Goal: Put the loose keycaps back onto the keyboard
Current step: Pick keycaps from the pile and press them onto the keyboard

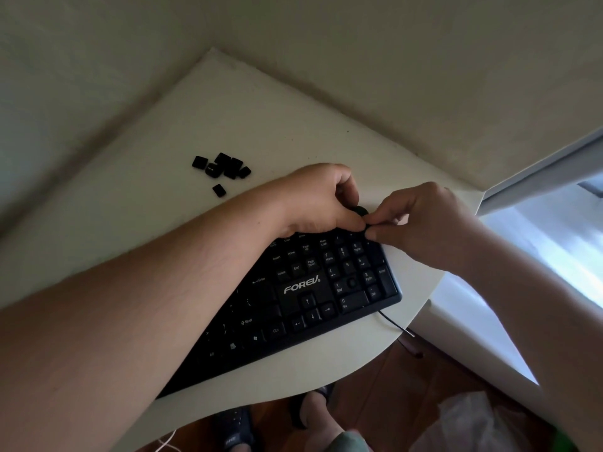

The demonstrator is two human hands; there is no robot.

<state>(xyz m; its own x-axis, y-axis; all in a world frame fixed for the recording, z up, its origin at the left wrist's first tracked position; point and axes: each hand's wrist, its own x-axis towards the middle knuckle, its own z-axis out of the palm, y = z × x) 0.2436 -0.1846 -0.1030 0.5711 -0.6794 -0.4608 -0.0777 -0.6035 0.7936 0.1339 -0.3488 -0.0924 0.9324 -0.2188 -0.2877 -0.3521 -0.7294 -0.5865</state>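
Keycaps (222,169), black and loose, are lying in a small cluster on the pale counter (261,125), with one more sitting just apart on the near side of the group. They are resting beyond the person's left forearm, toward the far left corner, well apart from both hands.

A black keyboard (303,288) is lying at a slant across the counter, its long axis running from the near left up to the far right, where its number pad is ending close to the counter's curved edge. A thin cable (391,321) is trailing off that edge.

Both hands are meeting at the keyboard's far right corner. The left hand (323,200) is curling its fingers over the top row of keys. The right hand (421,220) is pinching its fingertips together against the left; something small and dark is showing between them, probably a keycap, but whether either grip truly holds it cannot be told.

The left hand is the nearer one to the pile, which lies back and to the left of it. Bare counter lies open between them, walls closing in behind.
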